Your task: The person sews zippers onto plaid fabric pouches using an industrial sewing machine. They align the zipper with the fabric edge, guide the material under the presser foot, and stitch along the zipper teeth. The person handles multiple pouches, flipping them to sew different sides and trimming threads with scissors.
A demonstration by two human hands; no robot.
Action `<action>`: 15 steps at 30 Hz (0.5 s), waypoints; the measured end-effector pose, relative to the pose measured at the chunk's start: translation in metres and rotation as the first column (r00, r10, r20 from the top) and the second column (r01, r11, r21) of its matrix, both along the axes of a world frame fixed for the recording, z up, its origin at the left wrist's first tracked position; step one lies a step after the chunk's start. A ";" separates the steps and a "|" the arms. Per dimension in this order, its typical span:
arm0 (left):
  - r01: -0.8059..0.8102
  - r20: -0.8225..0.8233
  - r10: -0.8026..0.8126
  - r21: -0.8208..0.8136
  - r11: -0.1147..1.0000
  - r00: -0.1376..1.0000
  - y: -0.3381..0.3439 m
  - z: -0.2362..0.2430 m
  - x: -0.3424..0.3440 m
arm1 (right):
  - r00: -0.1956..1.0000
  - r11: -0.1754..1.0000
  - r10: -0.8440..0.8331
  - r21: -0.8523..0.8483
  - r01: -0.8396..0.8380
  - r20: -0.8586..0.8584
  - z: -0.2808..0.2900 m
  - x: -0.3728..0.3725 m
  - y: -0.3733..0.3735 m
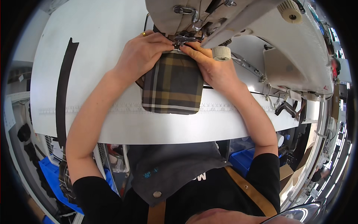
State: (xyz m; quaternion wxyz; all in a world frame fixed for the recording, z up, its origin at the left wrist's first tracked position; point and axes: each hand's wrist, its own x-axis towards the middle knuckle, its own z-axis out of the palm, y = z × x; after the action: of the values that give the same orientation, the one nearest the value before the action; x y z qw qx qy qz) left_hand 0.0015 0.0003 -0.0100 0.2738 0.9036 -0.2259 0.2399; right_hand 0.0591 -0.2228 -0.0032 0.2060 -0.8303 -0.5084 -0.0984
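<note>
A piece of brown, olive and white plaid fabric [171, 86] with rounded lower corners lies under the sewing machine's metal presser foot [185, 39]. My left hand [143, 54] grips its upper left edge with curled fingers, the fingertips beside the foot. My right hand [210, 67] holds the upper right edge, thumb and fingers close to the foot, some fingers hidden behind the machine. The needle area between my fingertips is too small to make out clearly.
A long dark strip [66, 93] lies left on the white table [93, 44]. The machine head [294, 63] overhangs at top right, thread snips [287, 110] beside it. Blue bins [240, 160] sit below the table. At far right a distant person [322, 173] is partly visible.
</note>
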 end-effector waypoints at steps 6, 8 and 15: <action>-0.003 0.006 0.003 -0.012 1.000 1.000 -0.002 0.000 0.000 | 0.999 0.999 0.028 0.039 -0.029 0.036 -0.002 0.003 0.000; -0.007 0.013 0.007 -0.018 1.000 1.000 -0.002 -0.001 -0.001 | 0.999 1.000 0.021 0.022 -0.022 0.025 -0.001 0.003 -0.001; -0.004 0.020 0.004 -0.015 1.000 1.000 -0.001 -0.002 -0.002 | 0.993 0.998 0.021 -0.055 -0.027 -0.114 0.007 0.000 0.001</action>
State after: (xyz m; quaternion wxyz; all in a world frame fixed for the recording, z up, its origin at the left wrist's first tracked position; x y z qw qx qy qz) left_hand -0.0002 -0.0009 -0.0120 0.2777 0.8996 -0.2248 0.2510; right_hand 0.0586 -0.2220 0.0042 0.2120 -0.8339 -0.5083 -0.0344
